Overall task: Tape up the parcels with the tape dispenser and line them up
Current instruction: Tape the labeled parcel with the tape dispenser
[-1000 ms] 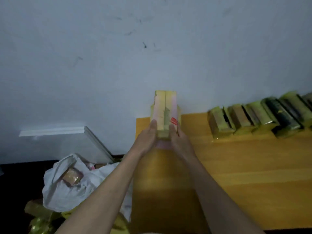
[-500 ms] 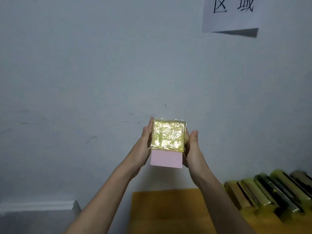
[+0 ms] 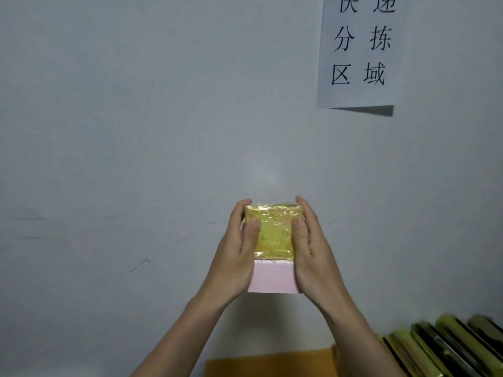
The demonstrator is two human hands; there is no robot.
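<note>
A small pink parcel [image 3: 273,278], its upper part wrapped in shiny yellow tape, is held up in the air in front of the wall. My left hand [image 3: 235,257] grips its left side, thumb pressed on the taped face. On the other side my right hand [image 3: 313,254] grips the same way, with its thumb on the tape too. A row of several taped parcels [image 3: 446,346] leans against the wall at the lower right. No tape dispenser is in view.
The wooden table [image 3: 269,364] shows only as a strip at the bottom. A white paper sign [image 3: 359,50] with printed characters hangs on the grey wall at the upper right.
Both hands lifted the parcel off the table and turned its taped face toward me. The view tilted up, showing more of the wall sign. My thumbs moved onto the taped face.
</note>
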